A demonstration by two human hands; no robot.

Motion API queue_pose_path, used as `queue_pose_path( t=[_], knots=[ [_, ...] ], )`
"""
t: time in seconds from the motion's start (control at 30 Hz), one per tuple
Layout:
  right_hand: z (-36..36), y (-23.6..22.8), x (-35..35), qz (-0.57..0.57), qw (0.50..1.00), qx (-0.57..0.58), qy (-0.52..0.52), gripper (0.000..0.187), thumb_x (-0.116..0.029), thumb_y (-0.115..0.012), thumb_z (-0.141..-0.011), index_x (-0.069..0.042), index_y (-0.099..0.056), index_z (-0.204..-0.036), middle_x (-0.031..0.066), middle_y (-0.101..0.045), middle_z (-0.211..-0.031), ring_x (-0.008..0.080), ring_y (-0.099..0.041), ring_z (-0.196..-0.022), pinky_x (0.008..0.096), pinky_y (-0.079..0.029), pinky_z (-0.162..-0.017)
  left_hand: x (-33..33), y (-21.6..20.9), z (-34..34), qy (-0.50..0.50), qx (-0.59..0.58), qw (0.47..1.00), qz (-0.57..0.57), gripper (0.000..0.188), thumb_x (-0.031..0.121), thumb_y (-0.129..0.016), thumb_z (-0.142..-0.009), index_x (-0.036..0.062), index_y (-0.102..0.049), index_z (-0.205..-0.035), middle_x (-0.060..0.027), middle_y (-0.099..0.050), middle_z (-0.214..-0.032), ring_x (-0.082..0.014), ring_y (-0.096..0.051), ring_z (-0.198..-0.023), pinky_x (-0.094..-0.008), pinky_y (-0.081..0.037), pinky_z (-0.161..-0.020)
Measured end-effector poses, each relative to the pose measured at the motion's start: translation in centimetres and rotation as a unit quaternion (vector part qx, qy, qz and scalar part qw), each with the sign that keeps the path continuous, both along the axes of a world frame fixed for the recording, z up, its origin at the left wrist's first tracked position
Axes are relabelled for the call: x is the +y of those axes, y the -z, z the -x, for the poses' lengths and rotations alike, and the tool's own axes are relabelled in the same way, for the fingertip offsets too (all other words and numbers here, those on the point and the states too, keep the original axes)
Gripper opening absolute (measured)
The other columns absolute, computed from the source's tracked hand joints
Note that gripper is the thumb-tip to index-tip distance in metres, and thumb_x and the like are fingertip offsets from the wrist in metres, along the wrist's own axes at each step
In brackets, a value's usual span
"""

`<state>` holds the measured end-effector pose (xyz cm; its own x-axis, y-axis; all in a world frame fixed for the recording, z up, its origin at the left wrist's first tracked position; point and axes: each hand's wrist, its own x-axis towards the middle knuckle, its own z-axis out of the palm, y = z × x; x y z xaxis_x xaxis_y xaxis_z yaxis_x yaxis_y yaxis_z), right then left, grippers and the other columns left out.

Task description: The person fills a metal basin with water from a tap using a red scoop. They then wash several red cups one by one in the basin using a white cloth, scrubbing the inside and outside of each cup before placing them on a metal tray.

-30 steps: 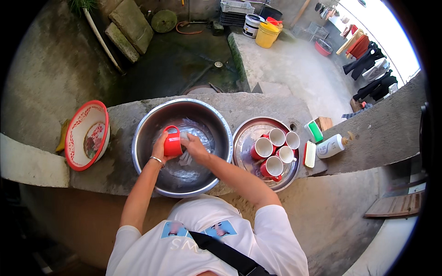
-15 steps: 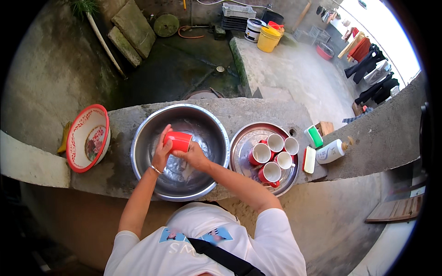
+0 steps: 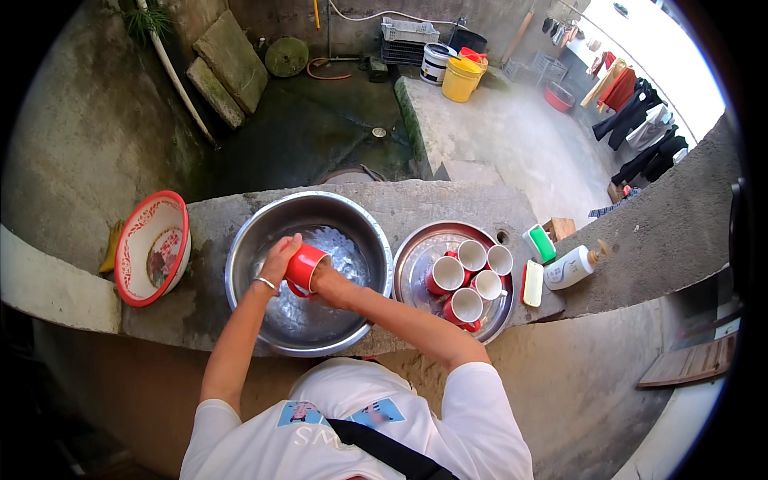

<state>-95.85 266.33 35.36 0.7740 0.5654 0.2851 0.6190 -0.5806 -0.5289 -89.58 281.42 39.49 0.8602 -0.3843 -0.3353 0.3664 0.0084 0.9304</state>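
Over a wide steel basin (image 3: 372, 308) with water in it, my left hand (image 3: 276, 260) is closed round a red mug (image 3: 302, 264). The mug lies tilted on its side, its white-lined mouth facing right and its handle low. Into that mouth reach the fingers of my right hand (image 3: 330, 288), so their shape is hidden. To the right of the basin, a round metal tray (image 3: 416, 288) carries several red mugs with white insides (image 3: 446, 274), standing upright and close together.
A white and red enamel basin (image 3: 128, 276) leans at the left end of the concrete ledge (image 3: 424, 196). Right of the tray stand a green sponge in a white holder (image 3: 542, 242), a red and white soap-box shape (image 3: 533, 284) and a white pump bottle (image 3: 570, 268). Beyond are buckets (image 3: 460, 80).
The mug has turned so its mouth faces my right hand. My right hand has moved from gripping its outside to reaching into its mouth; the water ripples.
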Motion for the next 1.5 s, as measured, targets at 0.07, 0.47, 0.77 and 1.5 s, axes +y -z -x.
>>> queue_pose_path(
  t=[0.07, 0.47, 0.77, 1.5],
  knots=[
    [0.9, -3.9, 0.1, -0.164, 0.981, 0.100, 0.005, 0.066, -0.004, -0.077, -0.057, -0.002, -0.047, -0.116, 0.0166, -0.055, -0.108, 0.0289, -0.052, -0.106, 0.0363, -0.041, -0.091, 0.8, -0.9, 0.3, 0.055, -0.027, 0.993, 0.103, 0.045, 0.042, -0.050, -0.088, 0.0043, -0.054, -0.113, -0.0084, -0.060, -0.101, -0.0156, -0.058, -0.092, -0.0274, -0.047, -0.081],
    [-0.7, -0.5, 0.1, 0.015, 0.997, -0.074, 0.022, 0.046, -0.001, -0.050, -0.075, -0.006, -0.045, -0.120, 0.0164, -0.053, -0.115, 0.0347, -0.050, -0.108, 0.0424, -0.039, -0.091, 0.3, -0.8, 1.2, -0.019, 0.205, 0.964, 0.166, 0.047, 0.045, -0.044, -0.088, 0.0058, -0.054, -0.111, -0.0100, -0.060, -0.107, -0.0222, -0.059, -0.097, -0.0393, -0.049, -0.082],
    [0.3, -3.4, 0.9, -0.471, 0.816, 0.332, 0.039, 0.048, -0.001, -0.071, -0.070, -0.002, -0.052, -0.114, 0.0085, -0.058, -0.106, 0.0189, -0.055, -0.101, 0.0305, -0.043, -0.087, -0.3, 0.4, 1.8, -0.061, -0.042, 0.987, 0.141, 0.053, 0.045, -0.059, -0.082, 0.0051, -0.051, -0.116, -0.0075, -0.058, -0.105, -0.0177, -0.057, -0.095, -0.0341, -0.048, -0.081],
    [-5.2, 4.3, 3.1, -0.534, 0.620, 0.491, 0.300, 0.030, -0.025, -0.058, -0.088, -0.004, -0.054, -0.109, 0.0091, -0.059, -0.102, 0.0223, -0.060, -0.089, 0.0362, -0.053, -0.074, -1.3, 12.6, -3.5, -0.330, -0.034, 0.942, -0.040, 0.062, 0.041, -0.071, -0.071, 0.0030, -0.051, -0.115, -0.0163, -0.055, -0.109, -0.0269, -0.057, -0.094, -0.0354, -0.046, -0.082]
  ],
)
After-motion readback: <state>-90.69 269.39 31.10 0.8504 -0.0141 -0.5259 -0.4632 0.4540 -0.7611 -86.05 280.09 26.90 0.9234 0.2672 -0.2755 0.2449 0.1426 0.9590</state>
